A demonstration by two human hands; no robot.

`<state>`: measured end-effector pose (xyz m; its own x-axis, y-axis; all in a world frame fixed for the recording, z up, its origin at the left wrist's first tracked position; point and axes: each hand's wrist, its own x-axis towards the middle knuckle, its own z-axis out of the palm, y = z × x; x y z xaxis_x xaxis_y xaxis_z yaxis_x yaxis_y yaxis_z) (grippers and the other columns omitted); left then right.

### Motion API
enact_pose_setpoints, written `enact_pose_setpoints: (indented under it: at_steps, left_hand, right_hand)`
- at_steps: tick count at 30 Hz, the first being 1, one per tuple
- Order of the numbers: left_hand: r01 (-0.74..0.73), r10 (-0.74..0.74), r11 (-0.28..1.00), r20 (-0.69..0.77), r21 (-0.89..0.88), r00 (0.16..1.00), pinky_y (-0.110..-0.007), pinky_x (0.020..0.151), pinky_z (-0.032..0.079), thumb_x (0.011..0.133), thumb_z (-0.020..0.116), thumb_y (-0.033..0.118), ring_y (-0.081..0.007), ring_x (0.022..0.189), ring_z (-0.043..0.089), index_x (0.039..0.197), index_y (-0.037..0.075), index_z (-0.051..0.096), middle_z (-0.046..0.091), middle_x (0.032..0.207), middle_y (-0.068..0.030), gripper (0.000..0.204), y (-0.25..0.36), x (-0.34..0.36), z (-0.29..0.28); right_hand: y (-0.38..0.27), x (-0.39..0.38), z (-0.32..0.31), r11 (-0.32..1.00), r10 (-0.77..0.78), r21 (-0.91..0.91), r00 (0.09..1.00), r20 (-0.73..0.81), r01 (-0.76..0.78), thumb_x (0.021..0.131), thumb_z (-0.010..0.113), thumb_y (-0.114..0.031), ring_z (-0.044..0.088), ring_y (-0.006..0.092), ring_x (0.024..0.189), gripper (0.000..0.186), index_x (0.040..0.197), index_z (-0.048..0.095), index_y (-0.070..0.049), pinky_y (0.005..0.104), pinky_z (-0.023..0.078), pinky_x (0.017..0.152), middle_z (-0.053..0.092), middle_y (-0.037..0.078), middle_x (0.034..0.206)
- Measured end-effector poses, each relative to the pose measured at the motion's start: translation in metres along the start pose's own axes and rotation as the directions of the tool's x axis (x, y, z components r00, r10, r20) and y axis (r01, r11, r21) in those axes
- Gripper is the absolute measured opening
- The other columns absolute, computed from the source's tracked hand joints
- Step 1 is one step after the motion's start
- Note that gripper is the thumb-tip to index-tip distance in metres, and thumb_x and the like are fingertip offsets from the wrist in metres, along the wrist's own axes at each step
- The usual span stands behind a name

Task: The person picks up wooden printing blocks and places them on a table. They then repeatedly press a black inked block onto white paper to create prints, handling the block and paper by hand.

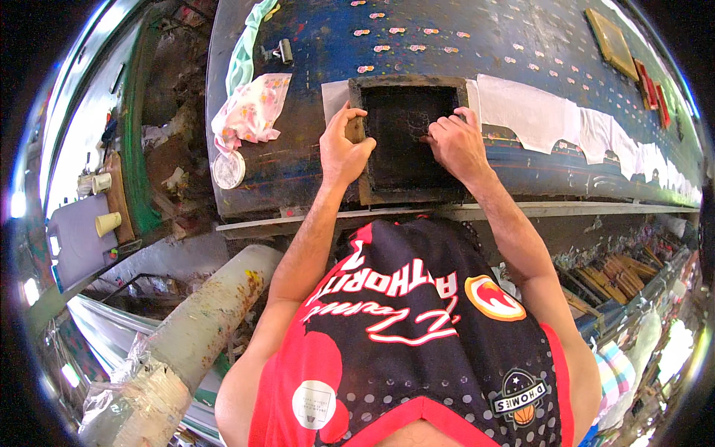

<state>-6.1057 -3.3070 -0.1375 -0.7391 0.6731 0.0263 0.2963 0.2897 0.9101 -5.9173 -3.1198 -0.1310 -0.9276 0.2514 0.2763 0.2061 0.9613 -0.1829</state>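
A dark rectangular screen frame (402, 80) with black mesh and a faint pale outline lies on the long table, over white material that shows at its sides. My left hand (346, 145) grips the frame’s left side, thumb and fingers at its edge. My right hand (456, 145) is curled at the frame’s right side, fingers on the rim and thumb over the mesh; its fingertips are partly hidden. A row of white garment pieces (525, 112) stretches off to the right of the frame.
A pink floral cloth (257, 108), green cloth (244, 59), round white lid (229, 170) and small dark tool (283, 52) lie left on the table (320, 45). Wooden frames (609, 41) sit back right. A large roll (190, 320) and cups (108, 223) are at lower left.
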Motion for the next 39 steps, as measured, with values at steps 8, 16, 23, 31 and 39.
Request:
enact_pose_setpoints:
  at_steps: [8, 16, 23, 31, 39]
  left_hand:
    - [0.003, -0.003, 1.0, -0.016, -0.011, 1.0, -0.042, 0.115, 0.048, 0.071, 0.075, 0.004, -0.0365, 0.143, 0.059, 0.118, 0.007, 0.072, 0.063, 0.15, -0.0248, 0.048, 0.003, -0.001, 0.001]
    - [-0.041, 0.041, 0.999, -0.018, 0.006, 0.999, -0.042, 0.115, 0.049, 0.07, 0.075, 0.004, -0.0366, 0.141, 0.061, 0.118, 0.006, 0.072, 0.063, 0.149, -0.0244, 0.048, 0.0, 0.002, 0.002]
    - [-0.043, 0.044, 0.999, -0.021, 0.019, 0.999, -0.042, 0.115, 0.049, 0.071, 0.075, 0.005, -0.0366, 0.139, 0.062, 0.119, 0.006, 0.071, 0.063, 0.149, -0.0242, 0.048, -0.004, 0.0, 0.002]
    - [-0.063, 0.062, 0.998, -0.025, -0.021, 0.998, -0.042, 0.116, 0.047, 0.072, 0.074, 0.003, -0.0357, 0.14, 0.061, 0.121, 0.007, 0.072, 0.062, 0.151, -0.0239, 0.05, -0.008, -0.001, 0.005]
    - [0.126, -0.18, 0.869, -0.07, -0.478, 0.981, -0.035, 0.113, 0.048, 0.067, 0.073, -0.012, -0.0246, 0.14, 0.058, 0.121, 0.004, 0.074, 0.057, 0.158, -0.0178, 0.056, -0.015, -0.008, -0.005]
  right_hand:
    - [-0.001, 0.009, -0.001, 0.996, -0.069, -0.056, 0.996, 0.057, 0.072, 0.086, 0.071, -0.009, 0.068, 0.0263, 0.09, 0.003, 0.086, 0.068, -0.01, 0.0462, 0.044, 0.106, 0.066, 0.007, 0.084]
    - [-0.002, 0.016, 0.002, 0.974, -0.143, -0.152, 0.975, 0.17, 0.17, 0.087, 0.068, -0.011, 0.069, 0.0253, 0.095, 0.005, 0.09, 0.071, -0.009, 0.0443, 0.045, 0.105, 0.07, 0.008, 0.09]
    - [-0.013, 0.025, 0.005, 0.923, -0.189, -0.291, 0.956, 0.225, 0.251, 0.093, 0.063, -0.018, 0.069, 0.0226, 0.09, 0.014, 0.09, 0.075, -0.011, 0.0435, 0.045, 0.101, 0.071, 0.006, 0.086]
    - [-0.006, 0.025, 0.004, 0.931, -0.197, -0.266, 0.958, 0.206, 0.249, 0.093, 0.067, -0.02, 0.07, 0.0233, 0.092, 0.012, 0.088, 0.075, -0.013, 0.0456, 0.046, 0.101, 0.072, 0.005, 0.086]
    - [0.028, 0.005, -0.069, 0.879, 0.469, 0.267, 0.816, -0.338, -0.394, 0.096, 0.081, -0.027, 0.068, 0.0235, 0.062, 0.03, 0.074, 0.071, -0.008, 0.0387, 0.052, 0.067, 0.071, 0.007, 0.069]
